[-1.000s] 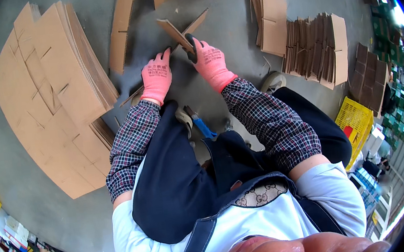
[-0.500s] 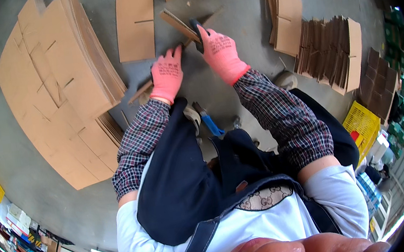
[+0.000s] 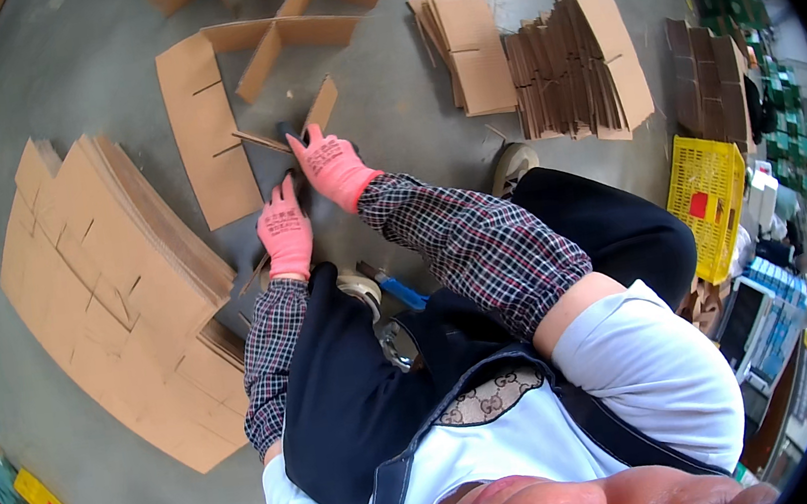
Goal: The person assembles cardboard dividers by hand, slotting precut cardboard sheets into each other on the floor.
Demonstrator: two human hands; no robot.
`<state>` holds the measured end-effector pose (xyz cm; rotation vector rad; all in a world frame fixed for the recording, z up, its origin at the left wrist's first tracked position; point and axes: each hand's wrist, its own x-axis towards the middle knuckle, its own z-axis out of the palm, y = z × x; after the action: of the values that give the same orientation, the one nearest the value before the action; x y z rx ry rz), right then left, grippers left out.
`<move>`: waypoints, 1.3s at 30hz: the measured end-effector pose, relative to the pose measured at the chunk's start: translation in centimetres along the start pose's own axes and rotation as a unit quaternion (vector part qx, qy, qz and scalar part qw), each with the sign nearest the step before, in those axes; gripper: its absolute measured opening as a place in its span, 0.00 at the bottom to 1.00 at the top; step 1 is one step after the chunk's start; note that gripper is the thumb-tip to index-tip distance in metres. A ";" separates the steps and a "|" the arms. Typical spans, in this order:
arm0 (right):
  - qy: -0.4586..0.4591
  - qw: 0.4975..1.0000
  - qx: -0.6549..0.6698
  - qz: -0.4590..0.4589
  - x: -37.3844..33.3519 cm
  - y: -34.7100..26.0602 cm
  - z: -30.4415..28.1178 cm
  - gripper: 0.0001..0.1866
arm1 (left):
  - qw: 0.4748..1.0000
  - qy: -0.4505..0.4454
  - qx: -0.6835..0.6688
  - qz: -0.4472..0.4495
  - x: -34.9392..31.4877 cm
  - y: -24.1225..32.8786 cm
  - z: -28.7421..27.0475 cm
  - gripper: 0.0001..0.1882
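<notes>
Two cardboard strips stand on edge and cross between my gloved hands. My right hand, in a pink glove with dark fingertips, is closed at the crossing, on the upper cardboard strip. My left hand, gloved the same way, grips the long cardboard strip, whose far end shows past the right hand. Its fingers hide the strip's middle. Just left of the hands a flat, slotted cardboard sheet lies on the floor. Beyond are interlocked cardboard dividers.
Stacked slotted cardboard sheets lie at left. Smaller cardboard pieces and a row of upright ones stand far right. A yellow crate is at right. A blue-handled tool lies by my left shoe.
The view has shifted, so floor things appear moved and more dividers show. My right hand has come nearer my left, and the upper strip sits lower at the crossing.
</notes>
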<state>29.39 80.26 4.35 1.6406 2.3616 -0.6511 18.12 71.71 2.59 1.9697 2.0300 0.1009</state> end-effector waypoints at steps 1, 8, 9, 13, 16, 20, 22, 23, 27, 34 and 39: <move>-0.031 0.999 0.026 0.024 -0.1 0.1 -1.1 0.32 | 1.000 0.002 -0.018 0.003 0.4 -0.1 0.3 0.28; 0.165 0.910 0.053 0.375 -1.6 23.6 -5.5 0.43 | 0.998 -0.037 -0.028 0.034 0.4 1.4 -1.9 0.29; 0.140 0.877 0.069 0.454 -2.1 27.0 -5.9 0.54 | 0.997 -0.011 -0.044 0.056 1.6 1.9 -2.1 0.29; 0.074 0.883 0.216 0.410 -2.8 40.6 -0.9 0.56 | 0.999 -0.034 -0.017 0.035 2.4 3.8 -2.5 0.38; 0.123 0.899 0.184 0.377 -2.7 41.9 -1.7 0.48 | 0.983 -0.175 0.010 -0.044 0.6 1.6 -3.0 0.41; 0.279 0.861 0.282 0.317 -4.0 40.9 -6.6 0.36 | 0.995 -0.092 0.005 0.038 0.8 3.0 -1.0 0.37; 0.364 0.854 0.301 0.220 -4.2 33.7 -10.3 0.29 | 0.995 -0.094 -0.013 0.028 2.3 5.7 -2.0 0.35; 0.406 0.840 0.327 0.149 -4.7 27.5 -12.7 0.27 | 0.996 -0.090 -0.019 0.022 3.0 6.1 -2.5 0.34; 0.310 0.933 0.183 0.025 -9.4 11.8 -12.8 0.23 | 0.989 -0.129 -0.052 -0.057 2.5 5.1 -0.4 0.29; 0.081 0.981 -0.009 -0.176 -14.8 1.4 -5.3 0.20 | 0.936 -0.089 -0.340 -0.013 -1.8 0.0 10.7 0.23; 0.058 0.991 0.039 -0.116 -15.5 0.4 -5.9 0.21 | 0.878 -0.043 -0.477 -0.011 -2.5 1.4 10.9 0.17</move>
<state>36.02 70.08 15.65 1.4826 2.6715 -0.7162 22.45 67.56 -6.92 1.2675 1.4685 0.8178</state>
